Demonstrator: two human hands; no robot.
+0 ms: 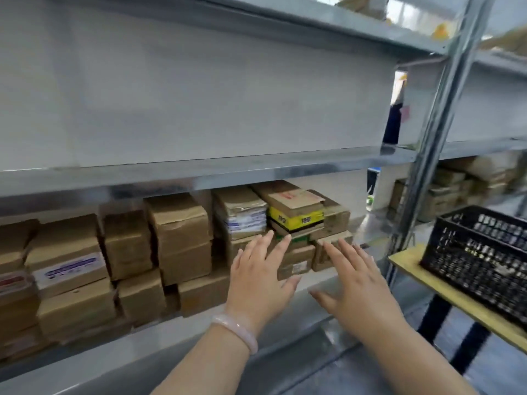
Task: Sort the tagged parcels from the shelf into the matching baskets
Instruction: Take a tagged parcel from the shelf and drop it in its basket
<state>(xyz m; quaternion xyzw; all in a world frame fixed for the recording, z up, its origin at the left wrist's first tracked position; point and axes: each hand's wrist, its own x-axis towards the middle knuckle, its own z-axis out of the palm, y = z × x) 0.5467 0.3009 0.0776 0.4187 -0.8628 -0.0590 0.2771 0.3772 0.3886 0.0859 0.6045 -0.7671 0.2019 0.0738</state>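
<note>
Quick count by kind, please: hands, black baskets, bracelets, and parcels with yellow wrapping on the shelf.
Hands: 2, left hand and right hand
Black basket: 1
Bracelet: 1
Parcel with yellow wrapping: 1
Total: 5

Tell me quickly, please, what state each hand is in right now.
Left hand: open, fingers straight, holding nothing.
Right hand: open, fingers spread, holding nothing.

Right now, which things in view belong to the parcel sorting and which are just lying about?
In the job: left hand and right hand, both open; cardboard parcels on the lower shelf; black basket.
Just there: pink bracelet; yellow table under the basket; far boxes at right.
</note>
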